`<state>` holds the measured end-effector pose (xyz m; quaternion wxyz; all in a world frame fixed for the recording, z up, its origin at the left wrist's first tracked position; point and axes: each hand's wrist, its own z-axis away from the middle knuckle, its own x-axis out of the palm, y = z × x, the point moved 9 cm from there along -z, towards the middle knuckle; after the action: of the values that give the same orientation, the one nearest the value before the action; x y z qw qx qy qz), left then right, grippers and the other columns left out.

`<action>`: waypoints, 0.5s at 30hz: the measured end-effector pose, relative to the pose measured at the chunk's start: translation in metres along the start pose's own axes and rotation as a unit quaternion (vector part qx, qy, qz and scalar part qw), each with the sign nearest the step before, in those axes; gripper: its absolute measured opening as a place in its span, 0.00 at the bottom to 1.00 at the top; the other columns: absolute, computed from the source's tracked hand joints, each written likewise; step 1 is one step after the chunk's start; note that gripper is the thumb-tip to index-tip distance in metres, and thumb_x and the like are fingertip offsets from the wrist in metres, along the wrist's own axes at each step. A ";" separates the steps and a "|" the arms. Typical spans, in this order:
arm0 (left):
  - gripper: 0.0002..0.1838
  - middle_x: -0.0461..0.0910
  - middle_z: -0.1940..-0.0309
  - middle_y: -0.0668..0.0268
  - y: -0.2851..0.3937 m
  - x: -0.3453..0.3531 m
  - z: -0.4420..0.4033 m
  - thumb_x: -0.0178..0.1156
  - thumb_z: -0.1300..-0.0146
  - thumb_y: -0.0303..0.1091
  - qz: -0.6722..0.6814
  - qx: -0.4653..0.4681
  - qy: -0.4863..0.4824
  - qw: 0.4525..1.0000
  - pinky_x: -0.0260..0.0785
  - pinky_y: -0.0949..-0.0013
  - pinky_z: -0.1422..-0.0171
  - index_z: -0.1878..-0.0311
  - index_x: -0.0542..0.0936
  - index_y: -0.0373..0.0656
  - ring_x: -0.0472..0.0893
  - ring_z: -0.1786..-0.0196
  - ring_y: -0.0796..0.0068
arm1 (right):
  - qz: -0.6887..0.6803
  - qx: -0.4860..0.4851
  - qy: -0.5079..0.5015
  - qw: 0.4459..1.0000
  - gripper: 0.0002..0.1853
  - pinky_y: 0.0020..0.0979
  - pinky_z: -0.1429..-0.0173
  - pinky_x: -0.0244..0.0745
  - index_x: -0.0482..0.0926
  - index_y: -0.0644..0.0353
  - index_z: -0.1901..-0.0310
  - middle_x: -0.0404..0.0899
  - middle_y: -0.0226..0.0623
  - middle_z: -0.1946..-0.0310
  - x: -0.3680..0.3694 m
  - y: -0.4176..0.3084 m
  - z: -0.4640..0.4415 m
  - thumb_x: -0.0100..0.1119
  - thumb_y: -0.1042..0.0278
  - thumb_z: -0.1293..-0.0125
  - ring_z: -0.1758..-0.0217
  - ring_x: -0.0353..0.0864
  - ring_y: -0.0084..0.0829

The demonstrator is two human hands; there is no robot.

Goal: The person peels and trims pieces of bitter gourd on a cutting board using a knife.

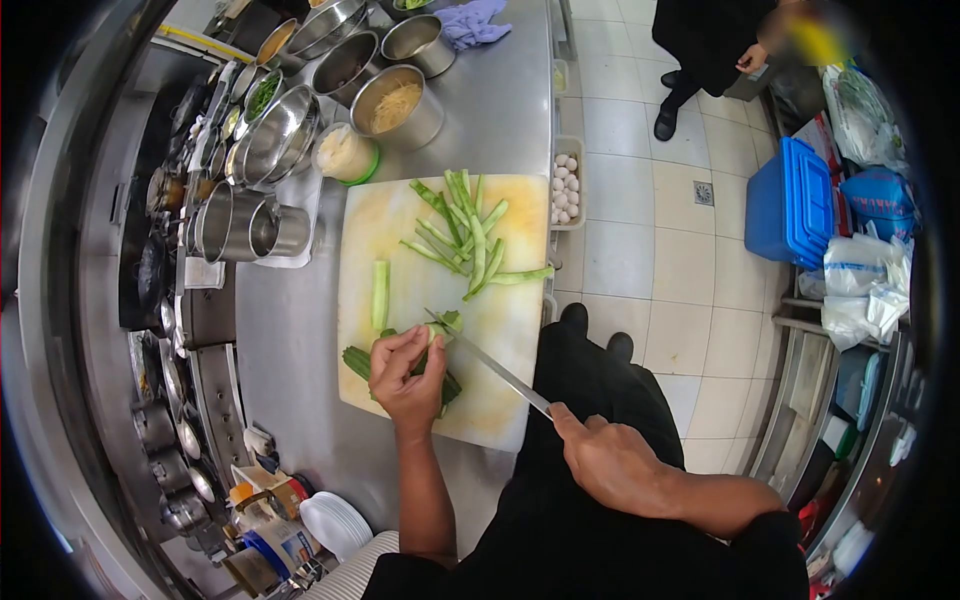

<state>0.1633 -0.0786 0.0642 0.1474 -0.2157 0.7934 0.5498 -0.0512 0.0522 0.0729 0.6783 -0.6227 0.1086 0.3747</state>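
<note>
My right hand (612, 462) is closed round the handle of a long knife (505, 378), whose blade slants up and left over the cutting board (490, 420). Between the fingertips of my left hand (408, 375) is a pale green gourd piece (434, 331), close to the blade's tip. Dark green, ridged gourd pieces (356, 362) lie beneath and beside that hand, partly covered by it. Just above it rests a peeled light green length (380, 295). A loose heap of green strips (468, 228) spreads over the board's upper part.
Steel pots, one with pale shreds (397, 108), and a green-based tub (346, 153) stand beyond the board. Eggs (565, 190) sit in a bin beside the counter edge. A blue lidded box (790, 200) is across the aisle, where another person (700, 45) stands.
</note>
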 end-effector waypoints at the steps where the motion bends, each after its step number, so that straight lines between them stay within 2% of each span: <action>1: 0.15 0.80 0.53 0.58 0.000 0.000 0.000 0.72 0.44 0.13 0.005 -0.003 0.001 1.000 0.84 0.73 0.48 0.53 0.87 0.33 0.86 0.51 0.70 | 0.007 -0.005 0.003 1.000 0.26 0.38 0.79 0.78 0.71 0.78 0.39 0.77 0.54 0.80 0.000 0.000 0.000 0.59 0.78 0.39 0.81 0.81 0.42; 4: 0.13 0.78 0.52 0.58 0.001 0.003 -0.001 0.70 0.41 0.14 -0.014 0.027 -0.017 0.999 0.85 0.74 0.52 0.52 0.86 0.34 0.84 0.54 0.73 | 0.028 -0.004 0.000 1.000 0.27 0.38 0.78 0.78 0.71 0.79 0.39 0.77 0.55 0.79 0.003 0.001 -0.004 0.59 0.79 0.40 0.81 0.81 0.43; 8: 0.13 0.78 0.52 0.58 0.002 0.004 -0.002 0.70 0.41 0.14 -0.013 0.016 -0.020 1.000 0.85 0.74 0.52 0.52 0.86 0.34 0.85 0.54 0.73 | 0.027 0.000 -0.009 1.000 0.27 0.38 0.78 0.79 0.71 0.79 0.38 0.78 0.56 0.79 0.005 0.004 -0.008 0.58 0.79 0.41 0.80 0.83 0.44; 10: 0.15 0.80 0.53 0.58 -0.001 0.002 -0.003 0.72 0.45 0.13 0.003 -0.007 -0.007 1.000 0.84 0.73 0.49 0.53 0.87 0.33 0.86 0.51 0.69 | 0.028 0.017 -0.024 0.999 0.28 0.40 0.77 0.80 0.70 0.78 0.38 0.78 0.58 0.77 0.006 0.005 -0.009 0.58 0.80 0.41 0.78 0.84 0.48; 13: 0.15 0.80 0.54 0.58 -0.001 0.002 -0.006 0.72 0.45 0.13 0.003 0.005 -0.013 1.000 0.84 0.73 0.49 0.54 0.87 0.34 0.86 0.51 0.69 | 0.020 0.031 -0.037 0.999 0.27 0.43 0.75 0.81 0.70 0.78 0.37 0.79 0.60 0.75 0.007 0.006 -0.012 0.56 0.80 0.40 0.76 0.84 0.51; 14: 0.15 0.80 0.54 0.58 0.000 0.002 -0.006 0.72 0.45 0.13 0.003 0.004 -0.012 1.000 0.84 0.73 0.49 0.54 0.87 0.34 0.86 0.51 0.69 | 0.021 0.031 -0.038 0.999 0.27 0.43 0.75 0.81 0.70 0.78 0.37 0.79 0.60 0.75 0.008 0.006 -0.013 0.56 0.80 0.40 0.76 0.84 0.51; 15: 0.15 0.80 0.54 0.58 0.001 0.003 -0.006 0.72 0.45 0.13 -0.001 0.005 -0.016 1.000 0.84 0.72 0.49 0.54 0.87 0.34 0.86 0.51 0.69 | 0.047 0.028 -0.020 0.998 0.26 0.40 0.77 0.79 0.72 0.77 0.39 0.77 0.55 0.78 0.007 0.007 -0.014 0.59 0.78 0.40 0.79 0.82 0.46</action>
<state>0.1602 -0.0845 0.0653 0.1620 -0.2068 0.7931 0.5495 -0.0461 0.0417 0.0607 0.6789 -0.5903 0.1342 0.4155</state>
